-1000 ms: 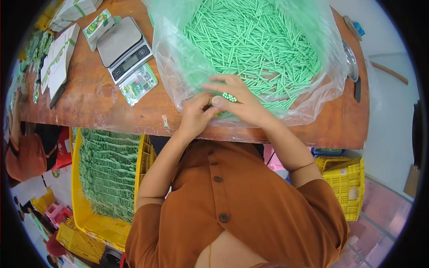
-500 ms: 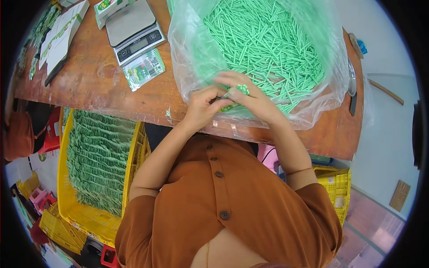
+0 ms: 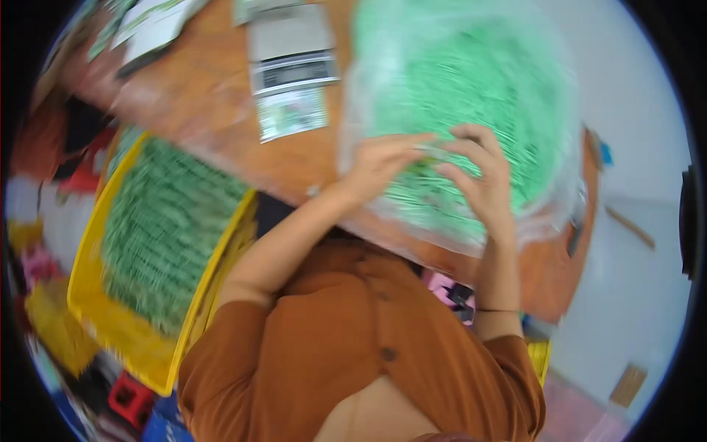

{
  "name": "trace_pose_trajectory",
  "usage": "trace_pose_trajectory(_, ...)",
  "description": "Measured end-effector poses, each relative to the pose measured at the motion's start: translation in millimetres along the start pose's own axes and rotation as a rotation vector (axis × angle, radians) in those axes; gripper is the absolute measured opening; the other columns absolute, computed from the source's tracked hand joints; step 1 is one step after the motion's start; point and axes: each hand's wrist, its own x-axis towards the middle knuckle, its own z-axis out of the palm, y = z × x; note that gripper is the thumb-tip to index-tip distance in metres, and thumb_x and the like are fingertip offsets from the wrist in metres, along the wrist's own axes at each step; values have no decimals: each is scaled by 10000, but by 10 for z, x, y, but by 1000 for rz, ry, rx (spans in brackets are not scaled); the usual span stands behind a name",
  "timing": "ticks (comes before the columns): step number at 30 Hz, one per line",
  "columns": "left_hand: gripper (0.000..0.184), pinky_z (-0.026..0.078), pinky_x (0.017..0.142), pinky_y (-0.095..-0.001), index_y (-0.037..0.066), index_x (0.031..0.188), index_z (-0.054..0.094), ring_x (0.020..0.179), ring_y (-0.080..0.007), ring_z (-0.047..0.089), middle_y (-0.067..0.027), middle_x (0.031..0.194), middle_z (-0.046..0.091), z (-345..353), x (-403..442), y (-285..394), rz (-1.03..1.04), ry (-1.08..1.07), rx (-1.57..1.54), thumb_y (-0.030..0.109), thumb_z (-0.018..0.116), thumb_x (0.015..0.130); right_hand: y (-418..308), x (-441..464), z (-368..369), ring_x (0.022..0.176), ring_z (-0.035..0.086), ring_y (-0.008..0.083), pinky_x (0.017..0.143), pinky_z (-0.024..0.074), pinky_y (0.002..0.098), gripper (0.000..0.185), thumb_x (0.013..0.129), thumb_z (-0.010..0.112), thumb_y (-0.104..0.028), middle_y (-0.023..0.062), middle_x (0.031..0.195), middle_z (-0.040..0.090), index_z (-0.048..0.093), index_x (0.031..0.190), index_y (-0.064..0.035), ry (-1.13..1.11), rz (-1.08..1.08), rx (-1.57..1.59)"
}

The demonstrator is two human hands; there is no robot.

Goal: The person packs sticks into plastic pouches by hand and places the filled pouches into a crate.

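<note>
Motion blurs the view. My left hand (image 3: 387, 162) is over the near part of the clear plastic bag (image 3: 361, 110), its fingers pinched on a small greenish packet (image 3: 436, 153) that is mostly smeared. Just right of that packet, my right hand (image 3: 482, 173) has its fingers curved and thumb apart, with no held thing visible between them. Beneath both hands, thin green sticks (image 3: 471, 81) lie heaped in the bag. A flat green-and-white printed packet (image 3: 292, 116) rests on the table in front of the digital scale (image 3: 291, 37).
The wooden table (image 3: 199, 81) carries white-and-green cartons (image 3: 158, 26) at far left. Below its edge, a yellow crate (image 3: 88, 295) holds rows of green packets (image 3: 173, 228). A red stool (image 3: 131, 398) stands beyond the crate at lower left.
The view has turned and shifted. My hands, earlier close together around a bundle of green sticks, are now farther apart and over the heap. The bundle no longer shows in my right hand.
</note>
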Motion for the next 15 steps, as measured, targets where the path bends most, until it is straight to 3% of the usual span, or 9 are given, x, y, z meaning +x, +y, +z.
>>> trace_pose_trajectory(1, 210, 510, 722, -270, 27, 1021, 632, 842, -176, 629, -119, 1011, 636, 39, 11, -99, 166, -4, -31, 75, 555, 832, 10, 28, 10, 891, 546, 276, 772, 440, 335, 234, 646, 707, -48, 104, 923, 564, 618, 861, -34, -37, -61, -86)
trace_pose_trajectory(2, 248, 505, 740, -306, 25, 1034, 624, 861, -223, 629, -128, 1027, 628, 12, 58, -151, 438, 3, 184, 97, 587, 799, -21, 34, -9, 860, 560, 269, 755, 447, 337, 214, 649, 690, -14, 103, 911, 576, 618, 850, -22, -22, -85, -157)
trace_pose_trajectory(3, 329, 491, 766, -329, 31, 1075, 599, 892, -269, 615, -146, 1026, 619, -139, 65, 53, 265, -72, 130, 161, 623, 774, -33, 103, 17, 831, 572, 274, 737, 458, 340, 200, 644, 670, 37, 108, 913, 586, 616, 831, -11, 38, -212, -161)
trace_pose_trajectory(4, 373, 491, 720, -344, 42, 1091, 584, 845, -308, 608, -165, 944, 626, -243, 66, 336, 466, 20, 259, 191, 646, 754, -81, 131, -23, 829, 572, 287, 719, 466, 332, 201, 640, 656, 80, 132, 908, 588, 613, 821, 5, 75, -284, -205)
trace_pose_trajectory(7, 368, 476, 661, -358, 39, 1092, 555, 800, -303, 592, -149, 943, 603, -707, -117, 721, 319, -183, 517, 38, 582, 725, -308, 325, 211, 748, 572, 304, 630, 482, 338, 183, 664, 639, 121, 171, 850, 580, 596, 827, 51, 118, -653, -204)
trace_pose_trajectory(9, 357, 472, 625, -356, 55, 1046, 563, 772, -281, 594, -115, 890, 609, -986, -298, 877, 298, -135, 613, -4, 549, 694, -510, 444, 422, 733, 573, 303, 618, 482, 338, 184, 666, 637, 125, 173, 851, 579, 595, 830, 53, 110, -757, -124)
trace_pose_trajectory(11, 310, 470, 590, -355, 79, 991, 587, 738, -268, 594, -86, 828, 611, -1210, -548, 1151, 444, 131, 752, 19, 552, 689, -848, 503, 648, 723, 570, 304, 610, 482, 341, 194, 663, 654, 102, 170, 872, 579, 608, 844, 47, 24, -842, -65)
trace_pose_trajectory(14, 301, 485, 650, -364, 87, 932, 599, 762, -273, 599, -74, 853, 617, -1431, -1068, 1410, 108, 6, 960, 18, 557, 642, -1415, 537, 1013, 798, 576, 318, 668, 485, 350, 239, 632, 680, 47, 167, 943, 575, 631, 864, 24, -232, -934, 43)
trace_pose_trajectory(15, 288, 491, 641, -367, 126, 939, 608, 829, -247, 607, -78, 857, 621, -1650, -1331, 1446, -10, 94, 1125, 67, 563, 662, -1477, 548, 1084, 829, 578, 321, 693, 485, 351, 270, 614, 688, 32, 167, 966, 573, 638, 879, 16, -269, -935, 75)
